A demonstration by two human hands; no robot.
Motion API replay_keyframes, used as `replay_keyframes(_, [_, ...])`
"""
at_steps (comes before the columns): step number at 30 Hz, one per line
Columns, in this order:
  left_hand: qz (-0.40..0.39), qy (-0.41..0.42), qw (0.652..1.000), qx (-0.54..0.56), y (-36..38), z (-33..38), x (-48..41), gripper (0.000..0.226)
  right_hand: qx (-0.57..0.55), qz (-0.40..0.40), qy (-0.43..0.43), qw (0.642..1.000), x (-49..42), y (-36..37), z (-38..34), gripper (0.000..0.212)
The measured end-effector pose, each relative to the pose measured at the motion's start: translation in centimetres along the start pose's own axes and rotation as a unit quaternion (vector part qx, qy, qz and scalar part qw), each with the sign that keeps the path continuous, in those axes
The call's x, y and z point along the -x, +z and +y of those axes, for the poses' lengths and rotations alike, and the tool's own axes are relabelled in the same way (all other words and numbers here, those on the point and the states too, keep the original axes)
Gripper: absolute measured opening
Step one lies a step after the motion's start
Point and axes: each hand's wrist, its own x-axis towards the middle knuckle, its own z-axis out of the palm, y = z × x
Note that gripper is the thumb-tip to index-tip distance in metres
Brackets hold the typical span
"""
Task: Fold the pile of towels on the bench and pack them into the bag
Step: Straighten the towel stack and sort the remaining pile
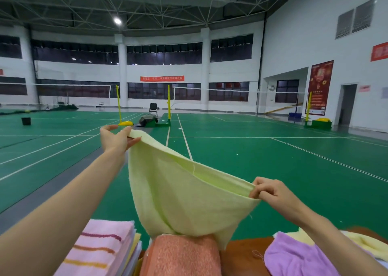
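Head view: I judge we're mid-fold. The pale yellow-green terry towel [184, 196] hangs doubled in the air, its lower end touching a salmon terry towel [180, 257] below. The left hand [114, 138] pinches one top corner and the right hand [273, 194] pinches the other (no bag in sight). Next I'd bring those corners together squarely.

The bench itself is hidden under towels. At the left sits a folded stack topped by a pink striped towel [100, 252]. Just beside it lies a coral towel [180, 257], then a rust-brown cloth [243, 257], a loose lilac towel [298, 259] and a pale yellow towel [367, 246] at the right.
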Motion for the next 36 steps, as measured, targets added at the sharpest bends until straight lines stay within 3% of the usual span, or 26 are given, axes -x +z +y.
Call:
replay_keyframes(2, [-0.030,0.009,0.999,-0.020,-0.3,0.2,0.0,0.025,-0.002,-0.001,-0.011,1.000,0.2,-0.3,-0.2,0.019])
replay_keyframes(10, [-0.131,-0.016,0.988,-0.076,-2.7,0.7,-0.7,0.012,-0.003,0.017,-0.012,1.000,0.7,-1.5,0.4,0.042])
replay_keyframes(13, [-0.184,-0.023,0.978,-0.100,-3.8,1.0,-0.8,0.007,-0.073,0.096,0.006,0.993,0.5,-2.1,0.5,0.046])
replay_keyframes(16, [-0.230,-0.023,0.968,-0.097,-3.8,1.2,-0.6,0.007,-0.126,0.185,0.019,0.974,-0.5,-2.7,0.0,0.021])
replay_keyframes(18, [-0.259,-0.023,0.961,-0.098,-3.5,1.7,-0.4,0.009,-0.117,0.233,0.032,0.965,-1.6,-3.1,-0.1,0.022])
replay_keyframes(21, [-0.307,-0.019,0.944,-0.118,-3.1,2.5,-0.5,0.025,-0.115,0.292,0.040,0.949,-3.3,-4.1,-0.6,0.021])
replay_keyframes(23, [-0.309,0.001,0.941,-0.135,-2.8,2.8,-0.7,0.026,-0.122,0.316,0.043,0.940,-4.3,-4.8,-1.3,0.016])
replay_keyframes(26, [-0.277,0.057,0.944,-0.168,-2.0,3.3,-0.9,0.008,-0.114,0.327,0.042,0.937,-5.5,-5.6,-2.3,0.016])
replay_keyframes(31, [-0.235,0.200,0.884,-0.352,-1.7,4.3,-2.1,0.010,-0.061,0.326,0.026,0.943,-6.6,-6.7,-4.0,0.016])
replay_keyframes(33, [-0.243,0.193,0.888,-0.339,-1.7,5.1,-2.4,0.013,-0.046,0.338,0.017,0.940,-7.1,-7.5,-5.0,0.016])
replay_keyframes(36, [-0.309,0.119,0.924,-0.193,-1.2,7.0,-1.6,0.006,-0.084,0.396,0.012,0.914,-8.2,-9.0,-6.7,0.015])
